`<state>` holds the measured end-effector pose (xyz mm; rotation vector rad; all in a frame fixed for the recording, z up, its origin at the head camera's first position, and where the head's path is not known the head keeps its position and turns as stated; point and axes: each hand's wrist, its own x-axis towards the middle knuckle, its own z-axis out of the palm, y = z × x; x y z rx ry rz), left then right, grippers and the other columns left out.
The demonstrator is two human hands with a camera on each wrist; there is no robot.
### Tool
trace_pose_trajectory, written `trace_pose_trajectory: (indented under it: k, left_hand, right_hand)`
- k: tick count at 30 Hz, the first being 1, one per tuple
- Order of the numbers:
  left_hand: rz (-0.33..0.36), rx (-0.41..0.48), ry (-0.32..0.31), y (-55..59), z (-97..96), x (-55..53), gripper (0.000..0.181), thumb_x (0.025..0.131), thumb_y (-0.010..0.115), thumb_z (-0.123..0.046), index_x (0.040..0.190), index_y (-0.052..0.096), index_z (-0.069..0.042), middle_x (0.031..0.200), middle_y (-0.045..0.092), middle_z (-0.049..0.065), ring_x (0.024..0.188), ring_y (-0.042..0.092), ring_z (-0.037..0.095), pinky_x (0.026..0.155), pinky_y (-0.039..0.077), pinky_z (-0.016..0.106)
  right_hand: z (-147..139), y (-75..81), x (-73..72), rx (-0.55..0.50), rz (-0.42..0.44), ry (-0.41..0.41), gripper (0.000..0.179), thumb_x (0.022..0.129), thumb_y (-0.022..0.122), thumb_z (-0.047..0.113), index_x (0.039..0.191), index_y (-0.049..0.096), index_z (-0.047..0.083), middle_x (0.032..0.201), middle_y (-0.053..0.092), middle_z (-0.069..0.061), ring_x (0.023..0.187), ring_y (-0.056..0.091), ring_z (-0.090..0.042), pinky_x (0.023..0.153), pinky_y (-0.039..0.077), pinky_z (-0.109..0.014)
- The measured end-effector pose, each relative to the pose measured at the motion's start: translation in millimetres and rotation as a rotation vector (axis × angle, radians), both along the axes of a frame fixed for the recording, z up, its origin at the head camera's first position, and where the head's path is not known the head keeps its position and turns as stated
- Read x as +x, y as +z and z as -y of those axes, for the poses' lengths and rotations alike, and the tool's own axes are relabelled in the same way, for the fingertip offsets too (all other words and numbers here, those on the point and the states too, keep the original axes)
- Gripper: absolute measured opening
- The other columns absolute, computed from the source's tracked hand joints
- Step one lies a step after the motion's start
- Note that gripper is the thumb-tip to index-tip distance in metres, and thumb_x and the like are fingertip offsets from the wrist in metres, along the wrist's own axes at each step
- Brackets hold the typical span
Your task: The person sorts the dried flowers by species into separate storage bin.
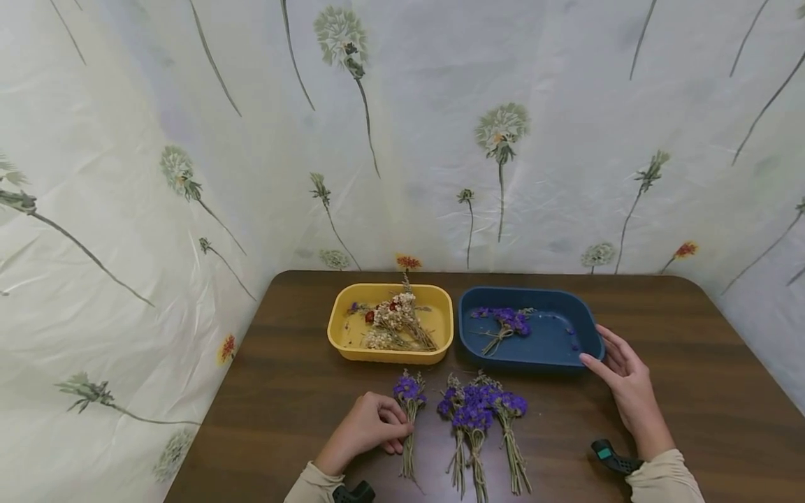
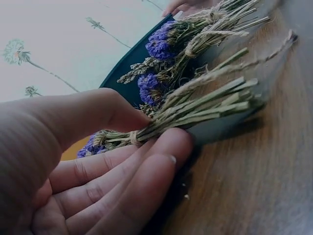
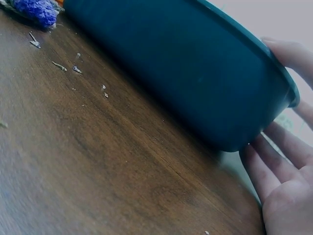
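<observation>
In the head view, my left hand (image 1: 371,427) pinches the stems of a small bunch of dried purple flowers (image 1: 410,392) between thumb and fingers. The left wrist view shows twine (image 2: 135,138) tied round those stems. Just right of it, several similar purple bunches (image 1: 473,413) lie close together on the table, blooms pointing away from me. My right hand (image 1: 632,391) holds the right end of a blue tray (image 1: 531,362), thumb at the front corner and fingers along the side. Inside the tray lies another tied purple bunch (image 1: 514,321) with some loose petals.
Left of the blue tray stands a yellow tray (image 1: 390,355) holding dried cream and red flowers (image 1: 397,312). Both trays are near the back of the brown wooden table (image 1: 270,391). Small plant crumbs (image 3: 59,66) are scattered before the blue tray. A flower-printed sheet (image 1: 415,126) hangs behind.
</observation>
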<state>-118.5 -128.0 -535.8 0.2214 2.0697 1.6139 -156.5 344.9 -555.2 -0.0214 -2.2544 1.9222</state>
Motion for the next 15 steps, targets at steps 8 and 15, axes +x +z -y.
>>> trace_pose_trajectory:
  k: [8, 15]
  left_hand:
    - [-0.036, 0.001, 0.008, 1.1, 1.2, 0.0, 0.01, 0.088, 0.077, -0.009, 0.092, 0.075, 0.0, 0.079, 0.078, 0.015, 0.053, 0.069, 0.013, 0.054, 0.062, 0.033]
    - [-0.085, -0.074, 0.015, 2.0, 0.9, -1.0, 0.013, 0.089, 0.079, -0.018, 0.09, 0.079, -0.005, 0.076, 0.078, 0.012, 0.055, 0.067, 0.011, 0.046, 0.054, 0.026]
  right_hand:
    - [0.5, 0.4, -0.1, -0.043, -0.009, 0.011, 0.066, 0.101, 0.067, 0.01, 0.16, 0.039, 0.017, 0.16, 0.044, 0.006, 0.129, 0.047, 0.01, 0.091, 0.044, 0.001]
    - [1.0, 1.4, 0.7, -0.054, -0.011, 0.02, 0.066, 0.101, 0.066, 0.01, 0.16, 0.039, 0.017, 0.159, 0.045, 0.008, 0.13, 0.047, 0.01, 0.091, 0.044, 0.001]
